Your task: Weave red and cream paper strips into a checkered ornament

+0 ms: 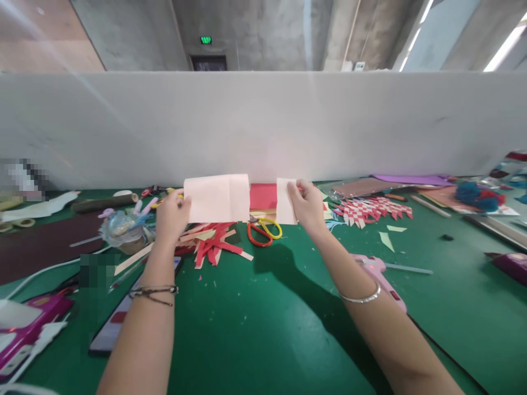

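Observation:
My left hand (171, 213) pinches the left edge of a wide pale pink sheet of paper (214, 198), held upright with a crease near its right side. A smaller pale pink paper piece (285, 202) is gripped between the thumb and fingers of my right hand (308, 207). The two pieces are apart, and red paper (263, 196) shows in the gap behind them. Just below the gap lie scissors (260, 244) with one red and one yellow handle; their blades are partly hidden. Red and cream paper strips (214, 249) lie in a loose pile under the wide sheet.
A pink glue gun (376, 269) lies by my right forearm, and a phone (105, 334) lies partly under my left one. Woven red-and-white paper (362, 211) sits at the back right. A wrapped pot (125, 233) stands left. A white partition (263, 126) borders the green table (247, 329).

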The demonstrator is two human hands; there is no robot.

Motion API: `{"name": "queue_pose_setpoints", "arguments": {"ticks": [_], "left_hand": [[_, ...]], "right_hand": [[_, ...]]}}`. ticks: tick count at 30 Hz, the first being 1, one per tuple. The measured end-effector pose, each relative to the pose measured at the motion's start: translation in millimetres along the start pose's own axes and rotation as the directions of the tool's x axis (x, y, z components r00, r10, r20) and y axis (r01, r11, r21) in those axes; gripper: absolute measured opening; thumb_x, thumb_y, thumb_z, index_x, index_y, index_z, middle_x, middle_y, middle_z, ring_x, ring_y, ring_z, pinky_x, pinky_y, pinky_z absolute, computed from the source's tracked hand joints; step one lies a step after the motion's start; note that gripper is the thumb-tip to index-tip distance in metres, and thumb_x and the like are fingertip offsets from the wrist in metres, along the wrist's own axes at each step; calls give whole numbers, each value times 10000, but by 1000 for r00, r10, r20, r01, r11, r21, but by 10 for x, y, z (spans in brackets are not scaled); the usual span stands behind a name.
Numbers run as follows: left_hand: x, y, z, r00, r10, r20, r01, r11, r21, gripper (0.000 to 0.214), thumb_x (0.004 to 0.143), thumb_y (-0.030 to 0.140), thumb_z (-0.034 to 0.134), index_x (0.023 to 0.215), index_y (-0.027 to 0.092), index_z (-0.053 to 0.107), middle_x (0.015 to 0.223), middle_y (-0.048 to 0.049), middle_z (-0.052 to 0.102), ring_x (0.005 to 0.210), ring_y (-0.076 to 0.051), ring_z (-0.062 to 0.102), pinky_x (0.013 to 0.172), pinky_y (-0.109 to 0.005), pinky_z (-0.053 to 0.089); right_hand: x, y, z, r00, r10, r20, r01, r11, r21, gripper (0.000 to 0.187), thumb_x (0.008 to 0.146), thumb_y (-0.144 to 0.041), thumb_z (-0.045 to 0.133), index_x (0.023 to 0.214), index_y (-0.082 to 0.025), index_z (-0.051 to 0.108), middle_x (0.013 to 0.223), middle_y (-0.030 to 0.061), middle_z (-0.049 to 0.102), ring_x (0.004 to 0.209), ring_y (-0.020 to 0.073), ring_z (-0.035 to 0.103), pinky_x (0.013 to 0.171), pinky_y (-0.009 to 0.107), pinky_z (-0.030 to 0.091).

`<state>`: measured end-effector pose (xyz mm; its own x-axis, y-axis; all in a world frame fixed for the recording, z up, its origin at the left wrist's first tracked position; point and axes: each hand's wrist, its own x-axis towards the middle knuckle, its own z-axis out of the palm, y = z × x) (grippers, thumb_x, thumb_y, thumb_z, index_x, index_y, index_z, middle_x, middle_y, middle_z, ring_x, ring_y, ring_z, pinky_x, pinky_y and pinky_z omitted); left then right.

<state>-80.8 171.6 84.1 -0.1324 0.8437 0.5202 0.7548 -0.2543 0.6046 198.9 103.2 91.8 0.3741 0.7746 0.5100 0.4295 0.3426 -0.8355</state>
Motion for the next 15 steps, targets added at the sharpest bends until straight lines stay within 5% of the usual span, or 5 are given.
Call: {"name": "queue_pose_setpoints", "arguments": {"ticks": [3, 6, 11, 15], "left_hand": [[-27, -52, 41, 983, -72, 166, 15, 946, 324, 523, 748, 283, 476, 1234, 94, 439, 880, -126, 625, 905, -303, 576, 784, -370, 432], [-55, -46, 98, 956, -61, 287, -87, 877, 473, 671, 730, 327, 487, 1310, 34, 319, 1140, -212, 506, 1079, -348, 488, 865, -402, 397], [-102, 141, 127, 871, 76, 485, -314, 846, 432, 691, 759, 438, 425, 1333, 70, 308, 1276, -194, 369, 1218, -325, 348, 984, -391, 305], [-164, 341, 67, 803, 46, 595, -339, 855, 392, 670, 759, 435, 432, 1329, 95, 346, 1301, -185, 376, 1234, -331, 331, 998, -407, 293]], "right_hand": [[-23, -2, 35, 997, -24, 72, 23, 1000, 13, 266, 804, -370, 425, 609, -189, 422, 466, -73, 269, 437, 67, 257, 417, 207, 182], [-40, 13, 73, 988, -43, 148, 37, 998, 48, 250, 788, -371, 440, 616, -191, 408, 506, -65, 306, 472, 72, 299, 436, 204, 221], [-65, -2, 105, 966, -48, 253, 14, 991, 132, 215, 766, -370, 470, 652, -191, 436, 606, -41, 435, 513, 80, 409, 467, 212, 315], [-66, -65, 72, 953, 14, 302, -80, 975, 209, 214, 751, -375, 501, 666, -192, 429, 617, -52, 447, 411, 61, 425, 398, 215, 311]]}}
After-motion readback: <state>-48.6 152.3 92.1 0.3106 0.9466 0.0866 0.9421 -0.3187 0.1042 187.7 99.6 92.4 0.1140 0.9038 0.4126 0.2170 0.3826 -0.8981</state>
